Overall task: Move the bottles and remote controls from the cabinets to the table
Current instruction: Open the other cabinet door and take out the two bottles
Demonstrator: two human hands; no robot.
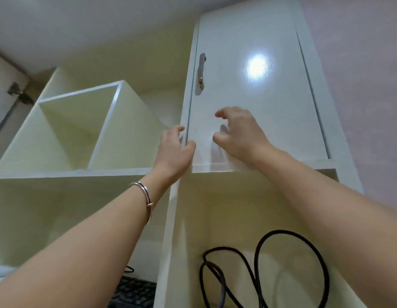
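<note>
The camera looks up at a white wall cabinet. Both arms are raised to it. The left hand (174, 150) is at the left edge of the closed cabinet door (255, 103), near the lower corner of the door. Its fingers are curled around this edge and the thumb lies on the front face, but I cannot tell how firmly it grips. A thin metal bracelet (144, 192) sits on the left wrist.

The right hand (237, 134) is in front of the lower part of the same door. Its fingers are spread and bent like a claw, apart from each other, and it holds nothing. The fingertips are close to the glossy surface, which shows their faint reflection; I cannot tell if they touch it.

The door has a long metal handle (201, 73) near its left side, above both hands. A bright lamp reflection shines on the door.

To the left of the door there are open compartments (77, 127), separated by a vertical divider. Further left, a hinge (19, 94) of an opened door is visible.

Below the closed door, in an open space, a black cable (290, 263) hangs in loops. At the bottom edge, a dark keyboard (133, 292) is partly visible.

No bottle and no remote control can be seen in this view.
</note>
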